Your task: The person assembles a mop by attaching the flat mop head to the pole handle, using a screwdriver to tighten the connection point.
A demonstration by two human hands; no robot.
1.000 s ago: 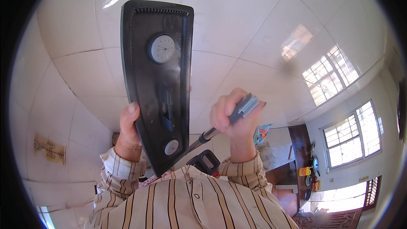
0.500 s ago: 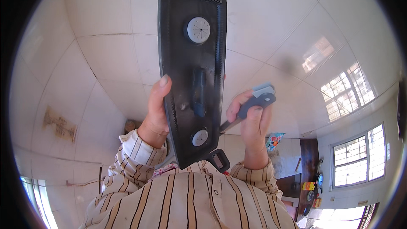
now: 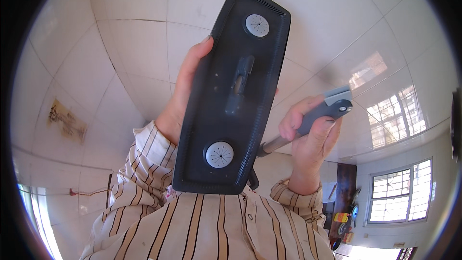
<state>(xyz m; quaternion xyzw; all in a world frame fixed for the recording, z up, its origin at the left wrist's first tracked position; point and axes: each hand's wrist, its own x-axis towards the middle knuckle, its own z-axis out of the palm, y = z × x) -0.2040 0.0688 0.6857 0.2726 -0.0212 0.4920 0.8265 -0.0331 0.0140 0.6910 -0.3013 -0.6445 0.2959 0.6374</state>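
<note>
Nearest: long black plate (image 3: 216,115), mid-view, raised in front of the torso, tilted, long axis from 1 to 7 o'clock. Ridged strips along its rim. White slotted disc (image 3: 257,25) between 12 and 1, second white disc (image 3: 220,154) near 6. Raised slotted fitting (image 3: 246,67) between the discs.

Left hand (image 3: 187,81) between 10 and 11 o'clock: closed on the plate's left long edge, thumb at the rim, fingers mostly hidden behind. A bit of fingertip shows past the opposite edge.

Right hand (image 3: 312,140) between 3 and 4: curled round a dark grey end piece (image 3: 315,116), thumb across it, palm side showing. Light grey clip (image 3: 338,95) at the piece's tip, pointing to 2. Metal pole (image 3: 275,144) at 4 slants from that piece down toward the plate's right edge; whether it touches, can't tell. Dark rounded part (image 3: 253,181) at 5, mostly hidden behind the plate.

Striped shirt (image 3: 207,226) at 6, sleeves on both forearms.

Farther: glossy white tiles (image 3: 332,29) from 9 through 3, brown stain (image 3: 67,119) at 9, reddish cord (image 3: 91,191) at 8.

Farthest: dark brown desk (image 3: 344,188) at 4, yellow-and-red item (image 3: 341,217) on it between 4 and 5, barred window (image 3: 400,195) at 4.
</note>
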